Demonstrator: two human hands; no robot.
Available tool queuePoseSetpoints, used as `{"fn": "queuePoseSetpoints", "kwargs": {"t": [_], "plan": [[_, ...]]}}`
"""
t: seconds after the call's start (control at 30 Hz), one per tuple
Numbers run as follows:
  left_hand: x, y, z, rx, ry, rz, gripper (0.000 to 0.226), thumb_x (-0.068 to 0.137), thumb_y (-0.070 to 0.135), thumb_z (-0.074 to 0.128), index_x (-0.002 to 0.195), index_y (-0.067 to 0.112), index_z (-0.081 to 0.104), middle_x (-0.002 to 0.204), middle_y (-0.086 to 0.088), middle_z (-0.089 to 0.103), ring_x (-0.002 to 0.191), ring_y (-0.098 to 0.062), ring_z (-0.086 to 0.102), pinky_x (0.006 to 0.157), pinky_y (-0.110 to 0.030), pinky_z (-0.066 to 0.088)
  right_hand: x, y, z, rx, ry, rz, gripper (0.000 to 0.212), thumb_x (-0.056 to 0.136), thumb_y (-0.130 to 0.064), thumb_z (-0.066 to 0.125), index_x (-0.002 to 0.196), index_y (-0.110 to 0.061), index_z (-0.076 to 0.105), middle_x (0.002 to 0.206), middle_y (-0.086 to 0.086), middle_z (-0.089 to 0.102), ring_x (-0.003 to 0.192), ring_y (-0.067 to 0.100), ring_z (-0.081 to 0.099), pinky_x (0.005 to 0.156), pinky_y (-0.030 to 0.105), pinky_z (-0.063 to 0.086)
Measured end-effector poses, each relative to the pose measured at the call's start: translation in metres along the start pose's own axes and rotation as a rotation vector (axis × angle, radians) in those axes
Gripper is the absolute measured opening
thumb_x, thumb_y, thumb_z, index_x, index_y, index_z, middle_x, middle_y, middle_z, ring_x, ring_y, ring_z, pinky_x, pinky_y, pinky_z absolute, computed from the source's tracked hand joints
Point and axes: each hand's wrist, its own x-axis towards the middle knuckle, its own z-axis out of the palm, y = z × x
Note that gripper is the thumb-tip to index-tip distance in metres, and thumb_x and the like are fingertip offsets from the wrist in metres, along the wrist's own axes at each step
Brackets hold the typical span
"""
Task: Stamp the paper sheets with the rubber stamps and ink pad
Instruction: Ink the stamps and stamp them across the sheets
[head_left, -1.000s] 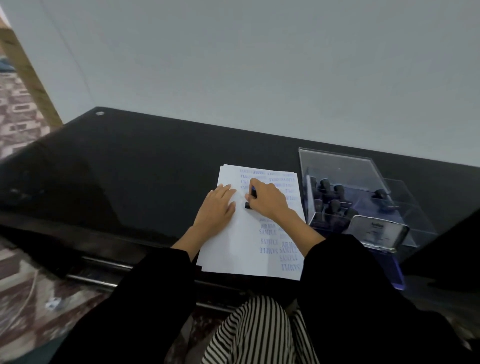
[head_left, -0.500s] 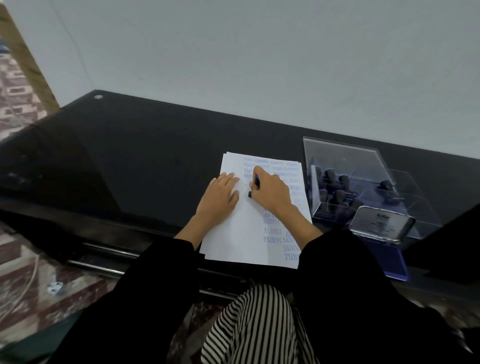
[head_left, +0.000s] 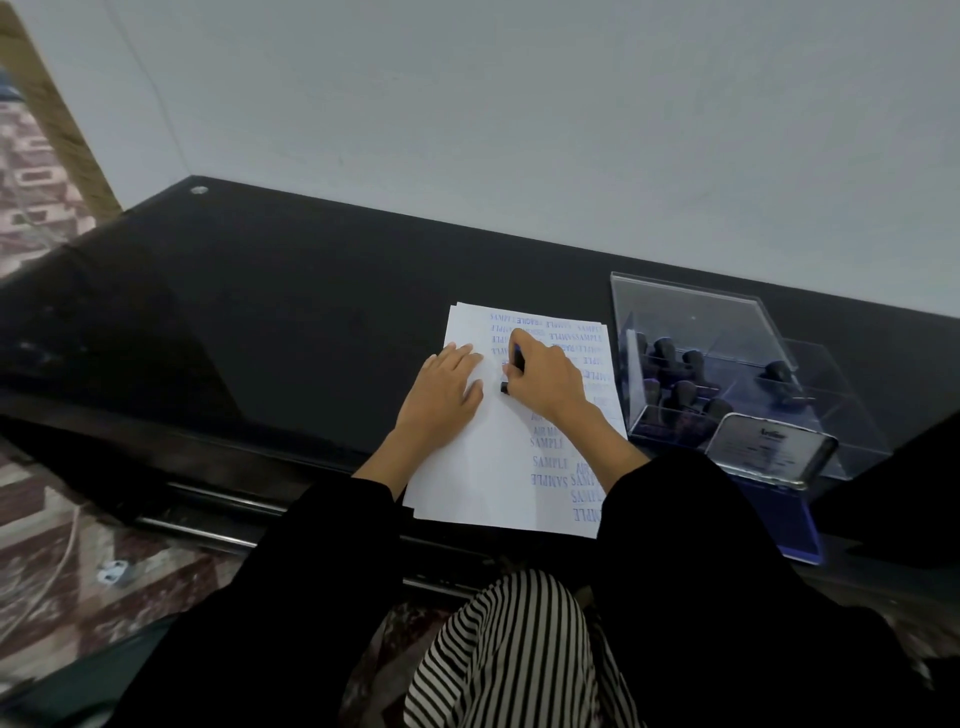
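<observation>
We look down on a black desk (head_left: 260, 322) set against a pale wall (head_left: 519, 130), where a person in black sleeves (head_left: 727, 519) stamps a small stack of sheets (head_left: 493, 457). The sheets lie right of the desk's middle, their bottom ends reaching the near edge. Blue prints reading SAMPLE, some upside down, crowd the top of the uppermost sheet and run down its right side; its left half is bare. The left hand (head_left: 447, 395) lies flat on the upper left part of the stack, fingers straight and together, pressing the paper down. The right hand (head_left: 545, 384) is just beside it, fingers curled round a dark stamp (head_left: 506, 384) whose lower end meets the paper below the top rows of prints. The hand hides most of the stamp, so we cannot tell whether its face sits flat. Right of the sheets stands a clear box (head_left: 691, 317) holding spare stamps (head_left: 675, 358) with dark knobs, upright in rows. In front of the box, at the near edge, the ink pad (head_left: 789, 525) lies open, its blue base toward us and its metal lid (head_left: 769, 447) raised. A patterned floor (head_left: 78, 561) shows beyond the desk's left end.
</observation>
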Motion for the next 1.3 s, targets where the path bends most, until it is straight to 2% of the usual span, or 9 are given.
{"fn": "queuePoseSetpoints", "kwargs": {"t": [0.3,0.37,0.6,0.87,0.97,1.13,1.23,1.3], "plan": [[0.000,0.000,0.000,-0.010,0.013,-0.001,0.045,0.098,0.021,0.037,0.142,0.009,0.035,0.151,-0.006,0.030,0.143,-0.020,0.020,0.116,-0.030,0.012,-0.021,0.001,0.007,-0.055,0.091,-0.067,0.015,0.097,-0.019,0.045,0.090,-0.016,0.032,0.074,0.003,0.050,0.050,0.008,0.033,0.044,0.018,0.022],[0.000,0.000,0.000,-0.006,0.012,-0.002,0.045,0.098,0.021,0.037,0.142,0.009,0.034,0.152,-0.006,0.030,0.144,-0.020,0.019,0.117,-0.030,0.011,-0.022,0.001,0.007,-0.060,0.094,-0.066,0.015,0.097,-0.020,0.045,0.090,-0.015,0.032,0.075,0.005,0.051,0.052,0.012,0.037,0.044,0.018,0.023],[0.001,-0.001,0.002,0.002,0.008,0.003,0.045,0.098,0.021,0.036,0.142,0.010,0.034,0.152,-0.005,0.030,0.143,-0.020,0.019,0.117,-0.031,0.012,-0.007,0.000,0.002,-0.029,0.021,-0.021,0.015,0.094,-0.018,0.049,0.087,-0.016,0.036,0.076,0.006,0.054,0.063,0.020,0.046,0.047,0.022,0.028],[0.002,-0.002,0.003,-0.001,0.020,0.005,0.045,0.098,0.021,0.037,0.142,0.010,0.035,0.152,-0.005,0.030,0.143,-0.019,0.019,0.117,-0.030,0.012,-0.002,-0.002,-0.007,-0.016,-0.071,-0.007,0.014,0.093,-0.017,0.050,0.088,-0.015,0.037,0.077,0.004,0.052,0.065,0.020,0.045,0.047,0.023,0.026],[0.001,-0.002,0.004,-0.006,0.039,0.008,0.044,0.097,0.021,0.039,0.140,0.009,0.038,0.150,-0.006,0.033,0.141,-0.020,0.024,0.116,-0.031,0.016,-0.004,-0.001,-0.007,-0.014,-0.070,-0.014,0.013,0.094,-0.019,0.049,0.090,-0.015,0.037,0.078,0.005,0.053,0.065,0.020,0.045,0.048,0.022,0.028],[0.000,0.001,0.000,-0.041,0.056,-0.032,0.042,0.095,0.023,0.045,0.134,0.010,0.044,0.141,-0.008,0.037,0.124,-0.023,0.043,0.104,-0.031,0.036,-0.009,-0.002,-0.008,-0.040,-0.076,-0.025,0.014,0.097,-0.022,0.045,0.092,-0.016,0.034,0.079,0.004,0.052,0.063,0.018,0.045,0.049,0.021,0.029],[-0.001,0.004,-0.003,-0.025,0.030,-0.039,0.043,0.095,0.024,0.045,0.135,0.010,0.043,0.141,-0.008,0.036,0.123,-0.023,0.042,0.104,-0.030,0.036,-0.014,-0.001,-0.013,-0.058,-0.092,-0.039,0.014,0.099,-0.026,0.041,0.093,-0.017,0.033,0.078,0.003,0.051,0.059,0.016,0.042,0.048,0.022,0.027],[0.001,0.007,-0.006,0.017,0.006,-0.034,0.043,0.094,0.023,0.045,0.135,0.009,0.043,0.141,-0.009,0.038,0.122,-0.024,0.044,0.103,-0.029,0.035,-0.019,0.005,-0.018,-0.011,-0.063,-0.025,0.015,0.100,-0.028,0.037,0.092,-0.016,0.032,0.076,0.002,0.052,0.062,0.020,0.044,0.051,0.027,0.029]]}}
